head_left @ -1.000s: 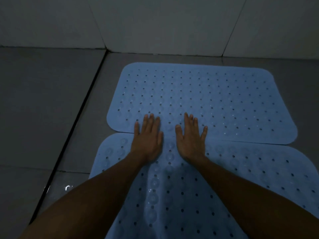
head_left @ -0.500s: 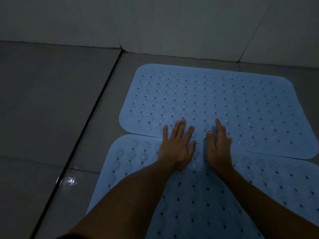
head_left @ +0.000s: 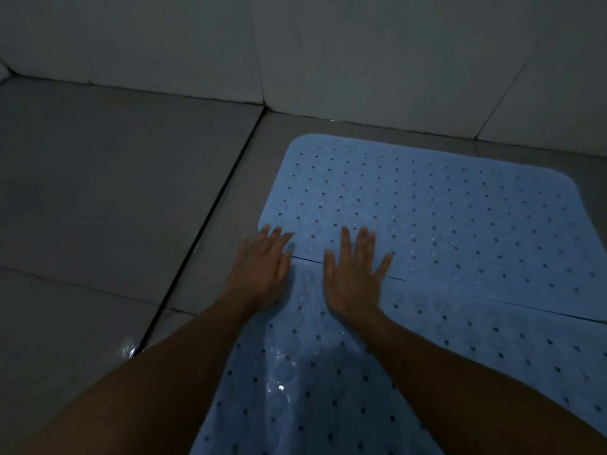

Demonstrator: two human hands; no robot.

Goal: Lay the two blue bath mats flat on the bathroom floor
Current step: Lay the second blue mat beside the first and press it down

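Two light blue perforated bath mats lie on the grey tiled floor. The far mat (head_left: 443, 218) lies flat near the wall. The near mat (head_left: 328, 372) reaches toward me, its far edge meeting the far mat's near edge. My left hand (head_left: 262, 267) lies palm down with fingers spread at the left end of that seam, blurred by motion. My right hand (head_left: 353, 274) presses flat across the seam just beside it, fingers straight. Both forearms cover part of the near mat.
A white tiled wall (head_left: 328, 54) runs close behind the far mat. A dark grout line (head_left: 197, 251) crosses the floor left of the mats. The floor (head_left: 98, 192) shows a wet shine near my left forearm.
Both hands have slid left along the seam between the mats, staying flat. The view has swung left, so the mats now sit further right.
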